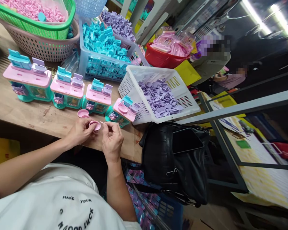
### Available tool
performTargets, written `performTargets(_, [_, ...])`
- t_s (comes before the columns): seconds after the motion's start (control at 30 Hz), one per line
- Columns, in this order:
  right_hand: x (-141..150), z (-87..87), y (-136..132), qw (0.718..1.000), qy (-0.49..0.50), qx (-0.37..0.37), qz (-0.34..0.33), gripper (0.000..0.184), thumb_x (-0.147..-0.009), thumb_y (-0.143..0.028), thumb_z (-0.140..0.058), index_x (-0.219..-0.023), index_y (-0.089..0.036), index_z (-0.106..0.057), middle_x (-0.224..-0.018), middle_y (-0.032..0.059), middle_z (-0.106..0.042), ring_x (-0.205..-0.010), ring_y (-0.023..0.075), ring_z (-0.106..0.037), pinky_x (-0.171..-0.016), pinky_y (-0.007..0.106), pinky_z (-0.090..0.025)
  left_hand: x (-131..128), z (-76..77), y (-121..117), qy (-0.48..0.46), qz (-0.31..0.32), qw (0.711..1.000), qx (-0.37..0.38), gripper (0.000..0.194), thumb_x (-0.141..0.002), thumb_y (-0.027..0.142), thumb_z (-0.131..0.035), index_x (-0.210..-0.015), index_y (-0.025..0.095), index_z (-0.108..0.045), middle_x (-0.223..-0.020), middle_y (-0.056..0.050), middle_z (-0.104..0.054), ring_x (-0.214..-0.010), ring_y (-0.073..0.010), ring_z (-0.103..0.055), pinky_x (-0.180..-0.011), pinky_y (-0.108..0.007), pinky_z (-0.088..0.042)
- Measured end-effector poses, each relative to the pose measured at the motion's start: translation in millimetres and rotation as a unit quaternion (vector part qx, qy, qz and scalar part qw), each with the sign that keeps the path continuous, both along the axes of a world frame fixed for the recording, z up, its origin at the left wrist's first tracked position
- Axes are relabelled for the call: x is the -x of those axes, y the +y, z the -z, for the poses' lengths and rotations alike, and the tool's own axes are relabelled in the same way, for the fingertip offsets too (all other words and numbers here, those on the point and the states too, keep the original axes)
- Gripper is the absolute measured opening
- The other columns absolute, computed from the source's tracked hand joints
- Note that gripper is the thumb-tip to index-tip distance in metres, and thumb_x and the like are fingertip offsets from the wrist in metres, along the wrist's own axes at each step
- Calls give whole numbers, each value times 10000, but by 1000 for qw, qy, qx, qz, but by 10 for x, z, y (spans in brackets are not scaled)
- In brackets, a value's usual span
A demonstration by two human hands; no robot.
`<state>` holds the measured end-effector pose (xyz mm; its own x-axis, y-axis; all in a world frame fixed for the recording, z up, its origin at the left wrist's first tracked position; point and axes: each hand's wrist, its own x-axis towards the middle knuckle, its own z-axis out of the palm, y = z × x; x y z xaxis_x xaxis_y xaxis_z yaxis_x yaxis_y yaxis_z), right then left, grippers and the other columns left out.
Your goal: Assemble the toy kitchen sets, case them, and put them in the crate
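My left hand (78, 131) is closed on a pink oval plastic piece (96, 126), just over the table's front edge. A second pink oval piece (83, 113) shows beyond its fingers; I cannot tell whether it is held or lying on the wood. Thumb and fingertips of my right hand (113, 139) pinch a tiny pink piece (101, 122) close beside the oval. Behind both hands runs a row of several pink-and-teal toy kitchen units (68, 92) with blue and purple parts on top. The rightmost toy unit (123, 111) also carries a pink oval on its top.
A white basket (132, 81) of purple parts and a clear blue bin (83, 65) of blue parts stand behind the toys. Stacked baskets (42, 44) fill the back left. A black leather bag (158, 153) with a phone (186, 140) on it is at the right.
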<state>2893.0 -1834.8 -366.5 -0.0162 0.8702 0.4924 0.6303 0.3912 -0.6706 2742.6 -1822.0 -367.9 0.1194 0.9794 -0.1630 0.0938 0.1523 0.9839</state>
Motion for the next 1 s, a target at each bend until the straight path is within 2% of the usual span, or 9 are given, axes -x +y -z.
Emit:
performTargets(0.07, [44,-34,-18,999,-37,-27,-13,215,-1040,-299,-513,-911,-190,-646,-899,67,-724,-862,179,-685,-808,302,-544,-33,5,-20,79,-7,994,-69,276,-847,389,-531,-752,155,-642,-631,-10,-615,-581,-130,-571,-557,-233,-432])
performTargets(0.13, [76,-34,-29,997,-65,-40,-22,209,-1039,-283,-520,-902,-185,-644,-886,71,-729,-853,189,-681,-813,315,-532,-55,25,-32,137,-14,985,-107,269,-851,327,-491,-715,151,-641,-617,-17,-617,-586,-127,-553,-562,-234,-403])
performTargets(0.33, [53,33,-50,994,-100,-42,-25,212,-1046,-304,-516,-930,-190,-653,-891,71,-744,-840,194,-681,-794,317,-505,-60,114,-43,175,9,978,-116,330,-873,296,-455,-901,127,-737,-805,-81,-749,-704,-173,-665,-661,-266,-478])
performTargets(0.47, [31,55,-63,993,-110,-25,-23,228,-1052,-310,-494,-937,-193,-652,-898,78,-745,-845,202,-680,-794,330,-495,-71,123,-52,197,9,972,-125,355,-882,295,-450,-942,123,-755,-843,-107,-768,-719,-197,-690,-682,-292,-497])
performTargets(0.6, [35,62,-76,991,-122,-45,-23,218,-1053,-279,-485,-912,-196,-629,-875,76,-735,-836,208,-663,-794,337,-481,-88,130,-64,222,8,965,-138,333,-889,261,-462,-963,136,-761,-905,-118,-787,-759,-205,-710,-701,-293,-508])
performTargets(0.77, [61,60,-108,990,-139,-38,-7,218,-1055,-277,-473,-898,-214,-611,-854,63,-718,-819,203,-644,-842,353,-469,-88,217,-81,300,-1,939,-170,323,-897,252,-468,-959,138,-764,-861,-139,-785,-693,-215,-696,-684,-313,-509])
performTargets(1.0, [126,73,-194,988,-145,-36,36,181,-1043,-243,-476,-896,-220,-579,-819,40,-704,-807,207,-626,-1028,416,-420,-93,255,-130,395,5,894,-211,357,-936,276,-450,-1055,135,-755,-817,-145,-776,-671,-225,-697,-622,-306,-473])
